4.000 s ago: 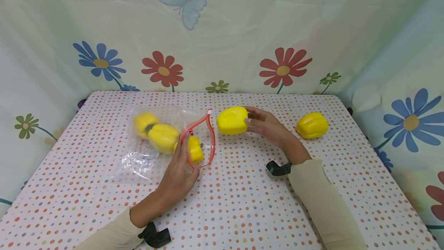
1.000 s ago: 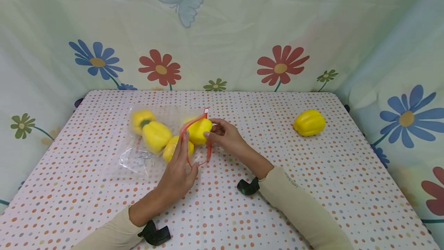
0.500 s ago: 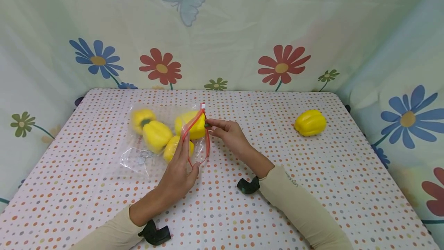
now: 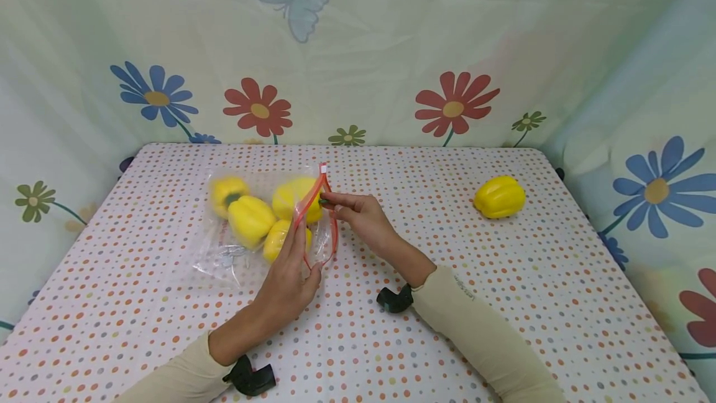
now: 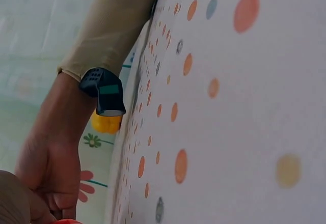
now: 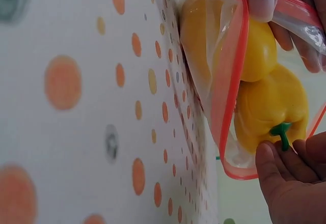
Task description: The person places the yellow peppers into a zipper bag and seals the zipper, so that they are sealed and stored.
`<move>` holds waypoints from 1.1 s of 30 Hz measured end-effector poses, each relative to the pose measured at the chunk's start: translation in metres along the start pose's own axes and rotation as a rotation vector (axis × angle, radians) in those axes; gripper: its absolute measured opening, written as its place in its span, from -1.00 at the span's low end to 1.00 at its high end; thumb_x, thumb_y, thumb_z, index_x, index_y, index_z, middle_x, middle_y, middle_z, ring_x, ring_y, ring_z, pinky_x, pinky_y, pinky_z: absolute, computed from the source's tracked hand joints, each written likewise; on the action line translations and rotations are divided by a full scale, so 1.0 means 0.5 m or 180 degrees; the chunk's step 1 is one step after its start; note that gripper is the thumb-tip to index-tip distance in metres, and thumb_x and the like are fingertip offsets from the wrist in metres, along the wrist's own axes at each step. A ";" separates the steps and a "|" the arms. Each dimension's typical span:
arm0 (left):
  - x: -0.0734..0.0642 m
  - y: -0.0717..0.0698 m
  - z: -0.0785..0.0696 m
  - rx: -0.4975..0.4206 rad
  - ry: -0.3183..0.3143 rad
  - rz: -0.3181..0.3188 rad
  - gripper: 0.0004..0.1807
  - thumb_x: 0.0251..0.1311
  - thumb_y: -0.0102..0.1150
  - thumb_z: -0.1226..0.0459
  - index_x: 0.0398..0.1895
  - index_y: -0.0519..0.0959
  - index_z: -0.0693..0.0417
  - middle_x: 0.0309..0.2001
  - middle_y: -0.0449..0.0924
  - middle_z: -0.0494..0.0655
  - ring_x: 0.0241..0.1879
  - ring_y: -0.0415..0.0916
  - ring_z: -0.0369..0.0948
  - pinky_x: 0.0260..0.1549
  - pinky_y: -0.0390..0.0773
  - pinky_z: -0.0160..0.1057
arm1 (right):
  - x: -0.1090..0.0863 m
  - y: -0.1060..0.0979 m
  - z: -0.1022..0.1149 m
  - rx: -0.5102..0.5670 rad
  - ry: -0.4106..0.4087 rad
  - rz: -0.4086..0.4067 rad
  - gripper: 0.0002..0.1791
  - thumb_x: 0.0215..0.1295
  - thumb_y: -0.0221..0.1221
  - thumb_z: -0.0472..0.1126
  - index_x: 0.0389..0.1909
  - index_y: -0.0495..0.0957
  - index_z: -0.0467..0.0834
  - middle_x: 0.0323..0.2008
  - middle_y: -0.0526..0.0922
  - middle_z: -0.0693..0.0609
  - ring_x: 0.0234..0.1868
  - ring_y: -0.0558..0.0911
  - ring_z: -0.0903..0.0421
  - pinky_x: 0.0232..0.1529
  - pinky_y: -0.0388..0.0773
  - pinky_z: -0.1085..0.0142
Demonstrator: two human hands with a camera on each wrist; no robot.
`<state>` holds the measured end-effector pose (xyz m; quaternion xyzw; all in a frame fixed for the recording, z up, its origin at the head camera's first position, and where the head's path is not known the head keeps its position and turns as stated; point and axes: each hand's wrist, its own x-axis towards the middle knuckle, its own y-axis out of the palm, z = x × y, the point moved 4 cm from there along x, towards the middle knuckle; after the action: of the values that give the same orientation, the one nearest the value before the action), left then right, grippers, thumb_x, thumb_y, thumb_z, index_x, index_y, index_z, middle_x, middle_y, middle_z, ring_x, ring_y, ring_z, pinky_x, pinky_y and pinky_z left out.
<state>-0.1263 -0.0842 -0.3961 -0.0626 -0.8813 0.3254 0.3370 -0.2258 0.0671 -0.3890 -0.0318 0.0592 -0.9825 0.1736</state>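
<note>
A clear zip bag [image 4: 218,266] with a red-edged mouth lies on its side left of centre in the head view, holding several yellow bell peppers. My left hand [image 4: 285,282] grips the bag's mouth, thumb and fingers spreading its red edges apart. The thumb lies over the red strip [image 6: 232,76] in the right wrist view. My right hand [image 4: 363,216] reaches to the opening, its fingertips round the green stem [image 6: 281,132] of a bell pepper [image 6: 270,102] that sits inside the mouth, stem outward. The left wrist view shows mainly my right hand [image 5: 53,168] and forearm.
One more yellow bell pepper [image 4: 500,197] lies on the right of the dotted tablecloth [image 4: 391,353]. Each wrist carries a black camera mount [image 4: 249,377]. A flower-patterned curtain [image 4: 363,48] stands behind the table and at both sides.
My right hand has carried the bell pepper leftward into the bag, its fingers shifting from the pepper's body to its stem. My left hand has stayed at the bag's mouth.
</note>
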 end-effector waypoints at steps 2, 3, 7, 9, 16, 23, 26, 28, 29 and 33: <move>0.001 0.001 -0.001 -0.0021 -0.0011 0.0014 0.14 -0.03 0.35 0.57 0.52 -0.21 0.31 0.54 -0.27 0.14 0.45 -0.04 -0.02 0.30 0.07 -0.25 | 0.002 0.003 0.001 0.0009 0.0002 0.0011 -0.59 0.39 -0.02 -0.40 0.20 0.53 -0.22 0.11 0.61 0.03 0.12 0.57 0.13 0.08 0.52 0.24; 0.002 0.001 -0.001 -0.0023 -0.0015 0.0021 0.15 -0.04 0.36 0.58 0.52 -0.21 0.30 0.54 -0.28 0.14 0.45 -0.04 -0.02 0.29 0.08 -0.25 | 0.002 0.004 0.001 0.0007 0.0007 0.0007 -0.59 0.39 -0.03 -0.40 0.21 0.53 -0.20 0.10 0.62 0.04 0.11 0.57 0.14 0.08 0.52 0.24; 0.003 0.001 -0.002 0.0005 -0.0011 0.0024 0.16 -0.05 0.36 0.58 0.52 -0.22 0.30 0.54 -0.26 0.14 0.44 -0.02 -0.02 0.28 0.12 -0.22 | 0.004 0.006 0.000 0.0027 -0.0017 0.0027 -0.58 0.38 -0.03 -0.41 0.22 0.53 -0.19 0.10 0.62 0.01 0.13 0.57 0.12 0.07 0.53 0.21; 0.003 0.001 -0.002 0.0018 -0.0002 0.0028 0.16 -0.06 0.36 0.58 0.52 -0.22 0.30 0.53 -0.24 0.14 0.44 -0.01 -0.02 0.27 0.13 -0.22 | 0.005 0.007 0.000 0.0056 -0.0029 0.0045 -0.57 0.39 -0.03 -0.42 0.22 0.52 -0.19 0.11 0.61 0.00 0.13 0.56 0.11 0.07 0.53 0.20; 0.001 -0.001 0.001 0.0104 0.0047 -0.0003 0.15 -0.05 0.35 0.57 0.53 -0.21 0.30 0.53 -0.20 0.15 0.42 0.05 0.02 0.27 0.12 -0.28 | 0.003 0.016 0.000 0.0029 -0.0020 0.0073 -0.58 0.38 0.00 -0.41 0.22 0.53 -0.20 0.10 0.62 0.03 0.14 0.55 0.14 0.07 0.51 0.29; 0.003 -0.003 0.001 0.0094 0.0086 -0.0015 0.15 -0.07 0.32 0.59 0.53 -0.20 0.28 0.53 -0.18 0.13 0.40 0.10 0.06 0.29 0.08 -0.39 | 0.003 0.033 -0.001 0.0055 -0.0031 0.0142 -0.57 0.38 -0.01 -0.45 0.24 0.48 -0.28 0.11 0.61 -0.05 0.18 0.53 0.11 0.11 0.48 0.32; 0.003 -0.004 0.000 0.0084 0.0045 0.0032 0.16 -0.07 0.32 0.59 0.54 -0.21 0.26 0.54 -0.22 0.11 0.43 0.02 -0.01 0.30 0.05 -0.38 | 0.003 0.041 -0.001 0.0152 -0.0090 0.0177 -0.57 0.37 -0.03 -0.48 0.25 0.45 -0.34 0.12 0.59 -0.12 0.19 0.53 0.05 0.11 0.48 0.29; 0.003 -0.003 0.000 0.0095 0.0031 0.0057 0.14 -0.07 0.32 0.59 0.53 -0.20 0.28 0.54 -0.22 0.10 0.45 -0.02 -0.05 0.31 0.04 -0.36 | 0.003 0.045 -0.001 0.0201 -0.0091 0.0196 -0.56 0.37 -0.03 -0.49 0.25 0.44 -0.34 0.13 0.59 -0.12 0.18 0.53 0.05 0.10 0.49 0.29; 0.003 -0.003 0.000 0.0100 0.0032 0.0064 0.13 -0.07 0.32 0.59 0.53 -0.18 0.30 0.54 -0.22 0.10 0.45 -0.01 -0.04 0.30 0.04 -0.36 | 0.004 0.046 -0.002 0.0218 -0.0086 0.0205 -0.56 0.37 -0.04 -0.49 0.25 0.44 -0.34 0.13 0.59 -0.11 0.17 0.54 0.06 0.10 0.49 0.29; 0.004 -0.002 0.000 0.0112 0.0061 0.0065 0.08 -0.07 0.32 0.60 0.50 -0.12 0.39 0.53 -0.20 0.12 0.42 0.04 0.04 0.29 0.08 -0.33 | 0.006 0.051 -0.006 0.0217 -0.0050 0.0254 -0.55 0.35 -0.05 -0.48 0.25 0.45 -0.32 0.14 0.58 -0.09 0.16 0.54 0.08 0.10 0.48 0.31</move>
<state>-0.1277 -0.0843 -0.3947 -0.0687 -0.8715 0.3436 0.3431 -0.2205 0.0425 -0.3950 -0.0311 0.0255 -0.9760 0.2141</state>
